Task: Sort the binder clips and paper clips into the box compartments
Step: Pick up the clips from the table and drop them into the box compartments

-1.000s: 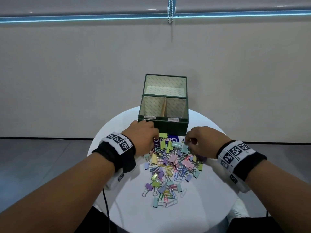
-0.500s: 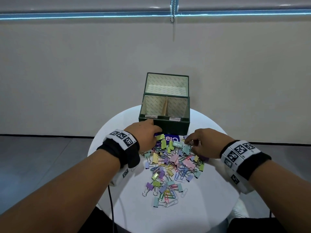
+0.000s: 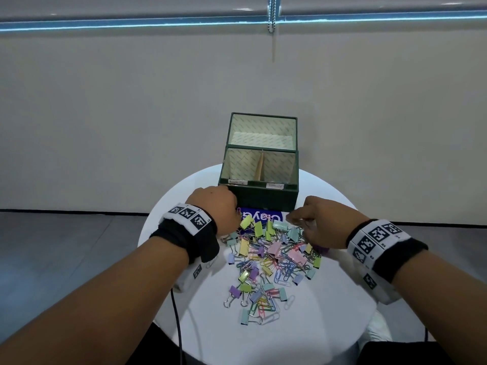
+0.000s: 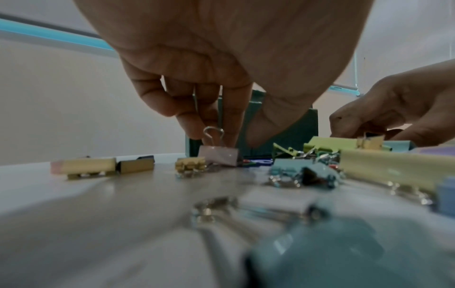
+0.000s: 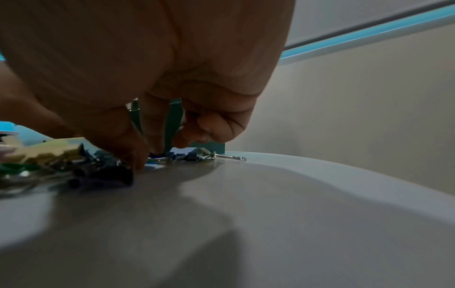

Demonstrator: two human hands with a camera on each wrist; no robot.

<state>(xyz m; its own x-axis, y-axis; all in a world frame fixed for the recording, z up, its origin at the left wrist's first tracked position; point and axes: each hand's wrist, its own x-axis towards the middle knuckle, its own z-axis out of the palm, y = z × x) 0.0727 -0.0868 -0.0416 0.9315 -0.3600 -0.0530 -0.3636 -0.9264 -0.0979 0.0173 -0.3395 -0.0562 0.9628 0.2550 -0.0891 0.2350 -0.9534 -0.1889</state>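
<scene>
A heap of pastel binder clips and paper clips [image 3: 271,259] lies on the round white table [image 3: 316,325], just in front of the dark green box [image 3: 259,198]. The box has two front compartments split by a divider and one behind. My left hand [image 3: 235,210] reaches the heap's far left edge. In the left wrist view its fingertips [image 4: 192,128] pinch the wire handle of a pink binder clip [image 4: 219,155] still resting on the table. My right hand [image 3: 292,219] curls down into the heap's far right edge [image 5: 147,155]. What it holds, if anything, is hidden.
A blue printed label [image 3: 261,216] lies on the table under the clips at the foot of the box. Small white labels mark the box's front rim [image 3: 275,185]. A black cable [image 3: 176,325] hangs off the near left edge. A plain wall stands behind.
Both hands stay at the far edge of the heap with only small finger movements. The head view has shifted slightly.
</scene>
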